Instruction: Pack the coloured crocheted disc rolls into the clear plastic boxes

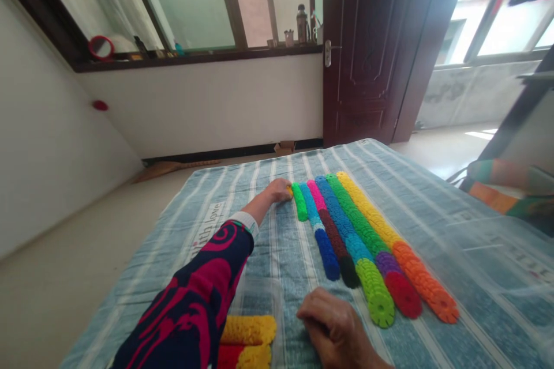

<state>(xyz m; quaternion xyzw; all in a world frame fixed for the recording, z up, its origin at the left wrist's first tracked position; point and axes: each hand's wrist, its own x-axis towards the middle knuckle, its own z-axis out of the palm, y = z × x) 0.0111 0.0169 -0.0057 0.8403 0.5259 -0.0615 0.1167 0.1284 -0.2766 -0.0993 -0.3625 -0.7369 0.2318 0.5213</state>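
Observation:
My left hand (279,191) reaches to the far part of the bed, its fingers closed around a small bit of yellow plastic discs (289,191). Right beside it lies a short row of bright green discs (299,202). Further right, long rows of notched snowflake discs lie side by side: a blue row (326,248), a pink, brown and black row (333,230), a blue and lime row (374,294), a green, purple and red row (400,288), and a yellow and orange row (424,282). Near me, my right hand (333,326) rests curled on the cloth, nothing visible in it.
A clear plastic box (277,294) under my left forearm holds yellow rolls (251,330) and red discs. Another clear plastic container (480,242) lies at right on the striped bedsheet (234,187). Beyond stand a dark door (367,40) and a window ledge with a flask (301,23).

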